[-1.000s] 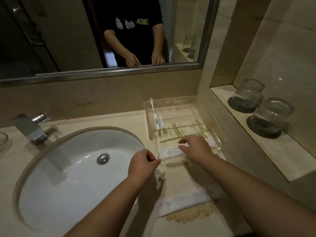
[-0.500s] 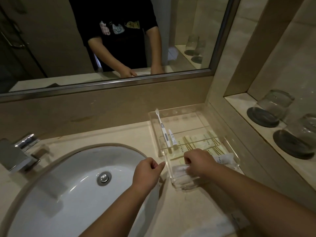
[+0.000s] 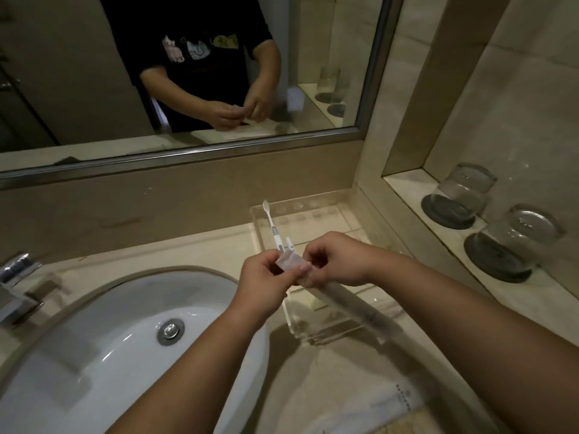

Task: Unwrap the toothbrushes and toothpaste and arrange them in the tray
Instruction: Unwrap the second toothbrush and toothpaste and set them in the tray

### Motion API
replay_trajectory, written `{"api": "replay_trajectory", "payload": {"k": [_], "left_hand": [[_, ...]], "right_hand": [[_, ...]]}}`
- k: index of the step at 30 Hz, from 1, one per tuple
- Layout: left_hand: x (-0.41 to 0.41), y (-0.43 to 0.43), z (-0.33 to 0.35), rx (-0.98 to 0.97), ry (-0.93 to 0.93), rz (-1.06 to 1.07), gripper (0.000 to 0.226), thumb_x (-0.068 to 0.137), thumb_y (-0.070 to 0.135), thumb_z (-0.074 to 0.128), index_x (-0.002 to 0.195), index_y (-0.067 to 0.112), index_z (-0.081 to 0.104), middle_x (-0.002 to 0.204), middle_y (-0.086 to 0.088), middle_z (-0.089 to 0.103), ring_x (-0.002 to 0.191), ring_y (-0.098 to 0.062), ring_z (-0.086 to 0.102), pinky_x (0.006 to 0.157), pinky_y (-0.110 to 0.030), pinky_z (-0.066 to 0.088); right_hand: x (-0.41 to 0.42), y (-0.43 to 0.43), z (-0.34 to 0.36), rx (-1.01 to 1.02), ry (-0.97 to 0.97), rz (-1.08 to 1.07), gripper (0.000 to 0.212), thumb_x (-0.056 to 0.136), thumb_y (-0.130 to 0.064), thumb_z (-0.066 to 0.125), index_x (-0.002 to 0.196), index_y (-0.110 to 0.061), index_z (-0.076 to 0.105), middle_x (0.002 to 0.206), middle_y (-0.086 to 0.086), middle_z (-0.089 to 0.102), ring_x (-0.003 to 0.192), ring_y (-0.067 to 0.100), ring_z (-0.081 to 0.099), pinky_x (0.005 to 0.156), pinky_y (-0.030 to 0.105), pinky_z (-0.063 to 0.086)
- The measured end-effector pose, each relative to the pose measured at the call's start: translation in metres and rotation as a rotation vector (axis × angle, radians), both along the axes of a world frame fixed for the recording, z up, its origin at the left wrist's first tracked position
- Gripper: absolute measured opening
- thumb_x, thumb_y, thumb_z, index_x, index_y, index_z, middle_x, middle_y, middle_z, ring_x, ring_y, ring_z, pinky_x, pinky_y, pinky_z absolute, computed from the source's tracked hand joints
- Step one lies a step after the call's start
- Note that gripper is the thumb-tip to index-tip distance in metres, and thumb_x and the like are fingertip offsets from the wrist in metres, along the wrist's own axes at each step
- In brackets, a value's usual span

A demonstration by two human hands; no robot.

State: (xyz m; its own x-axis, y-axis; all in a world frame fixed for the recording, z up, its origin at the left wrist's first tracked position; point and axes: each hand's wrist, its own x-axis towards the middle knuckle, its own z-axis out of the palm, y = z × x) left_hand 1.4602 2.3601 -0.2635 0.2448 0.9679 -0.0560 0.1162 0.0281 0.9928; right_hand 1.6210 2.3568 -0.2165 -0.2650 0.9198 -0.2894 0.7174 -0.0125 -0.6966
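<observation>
Far left, a chrome faucet (image 3: 18, 289) juts in over the white basin (image 3: 94, 355), its drain (image 3: 170, 331) shining at the bottom. Above, the mirror (image 3: 188, 73) reflects a person in a dark printed shirt, both hands drawn together in front.

Moving to the middle, the left hand (image 3: 266, 277) is up over the basin's right edge. Its fingers are curled and its thumb and fingertips pinch the near end of a translucent white packet (image 3: 289, 261). What is inside the packet cannot be made out. Just behind the hands, an unwrapped toothbrush (image 3: 272, 225) lies along the left side of the clear tray (image 3: 329, 332), with its head up at the tray's back left corner. A small white toothpaste tube (image 3: 289, 242) sits just beside it on the right. Their lower ends are hidden by the hands.

The right hand (image 3: 338, 258) meets the left over the tray. It too is curled tight and pinches the same packet from the other side. The packet's long body trails down and to the right beneath that wrist.

The tray itself sits on the beige counter between the basin and the side wall. In the lower right, a white wrapper (image 3: 376, 408) lies flat on the counter near the person's right forearm.

Far right, on the recessed shelf, two glasses stand upside down on dark coasters, one farther back (image 3: 463, 189) and one nearer (image 3: 526, 236).
</observation>
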Motion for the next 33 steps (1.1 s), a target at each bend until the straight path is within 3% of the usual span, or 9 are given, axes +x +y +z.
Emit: {"api": "replay_trajectory", "payload": {"k": [5,9,13,15,17,20,25,28,33], "left_hand": [[-0.02,0.0,0.019,-0.121,-0.187,0.318,0.008,0.079,0.011,0.07,0.072,0.01,0.066,0.051,0.004,0.068,0.046,-0.007,0.06,0.042,-0.02,0.043],[-0.047,-0.002,0.022,-0.189,-0.222,0.434,0.008,0.081,0.018,0.07,0.074,0.014,0.067,0.057,0.006,0.071,0.056,-0.011,0.065,0.057,-0.027,0.044],[-0.061,-0.011,0.019,-0.258,-0.262,0.464,0.011,0.079,0.019,0.071,0.073,0.011,0.066,0.055,0.004,0.066,0.051,-0.011,0.059,0.051,-0.024,0.04],[-0.066,-0.018,0.018,-0.302,-0.225,0.381,0.011,0.077,0.017,0.073,0.075,0.009,0.065,0.063,-0.002,0.066,0.055,-0.014,0.062,0.051,-0.024,0.043],[-0.066,-0.028,0.016,-0.318,-0.034,0.177,0.014,0.073,0.015,0.076,0.07,0.007,0.064,0.065,-0.008,0.065,0.056,-0.016,0.062,0.052,-0.025,0.048],[-0.055,-0.045,0.01,-0.308,0.268,-0.121,0.019,0.069,0.017,0.081,0.063,0.006,0.067,0.053,0.0,0.063,0.052,-0.009,0.061,0.052,-0.021,0.051],[-0.033,-0.059,0.004,-0.339,0.177,-0.263,0.011,0.074,0.02,0.077,0.08,0.013,0.072,0.078,-0.01,0.074,0.07,-0.019,0.07,0.06,-0.027,0.055],[-0.028,-0.06,0.004,-0.359,0.102,-0.264,0.003,0.077,0.013,0.074,0.078,0.013,0.072,0.068,0.0,0.074,0.061,-0.013,0.068,0.053,-0.022,0.051],[-0.03,-0.062,0.005,-0.36,0.109,-0.283,0.001,0.077,0.01,0.073,0.078,0.009,0.072,0.07,-0.004,0.072,0.059,-0.014,0.066,0.051,-0.022,0.05]], "right_hand": [[0.03,-0.004,0.005,-0.272,0.172,-0.054,0.002,0.077,-0.017,0.072,0.079,-0.016,0.071,0.075,0.001,0.07,0.069,0.014,0.066,0.061,0.024,0.052],[0.055,-0.004,0.009,-0.365,0.207,-0.057,0.006,0.077,-0.01,0.07,0.075,-0.016,0.073,0.075,0.006,0.07,0.068,0.018,0.063,0.061,0.027,0.051],[0.062,0.004,0.014,-0.353,0.423,-0.234,0.01,0.078,-0.004,0.066,0.086,-0.007,0.07,0.084,0.011,0.067,0.066,0.017,0.061,0.055,0.024,0.05],[0.055,0.014,0.016,-0.237,0.624,-0.503,0.007,0.079,-0.007,0.066,0.086,-0.007,0.067,0.086,0.012,0.066,0.066,0.016,0.062,0.05,0.021,0.053],[0.043,0.024,0.017,-0.123,0.808,-0.719,0.006,0.08,-0.01,0.068,0.081,-0.007,0.063,0.08,0.01,0.066,0.063,0.015,0.063,0.047,0.017,0.053],[0.02,0.035,0.021,-0.098,0.89,-0.719,0.014,0.073,-0.016,0.073,0.078,-0.005,0.065,0.066,0.007,0.07,0.057,0.012,0.066,0.046,0.017,0.051],[-0.022,0.041,0.03,-0.05,0.889,-0.58,0.016,0.071,-0.012,0.076,0.064,-0.008,0.062,0.054,0.001,0.068,0.047,0.008,0.062,0.044,0.017,0.048],[-0.034,0.04,0.031,-0.011,0.88,-0.548,0.014,0.075,-0.014,0.074,0.066,-0.01,0.063,0.053,-0.002,0.066,0.046,0.007,0.06,0.046,0.018,0.049],[-0.032,0.03,0.029,-0.012,0.907,-0.503,0.009,0.076,0.001,0.069,0.076,-0.006,0.064,0.071,0.007,0.066,0.057,0.014,0.065,0.05,0.02,0.051]]}}
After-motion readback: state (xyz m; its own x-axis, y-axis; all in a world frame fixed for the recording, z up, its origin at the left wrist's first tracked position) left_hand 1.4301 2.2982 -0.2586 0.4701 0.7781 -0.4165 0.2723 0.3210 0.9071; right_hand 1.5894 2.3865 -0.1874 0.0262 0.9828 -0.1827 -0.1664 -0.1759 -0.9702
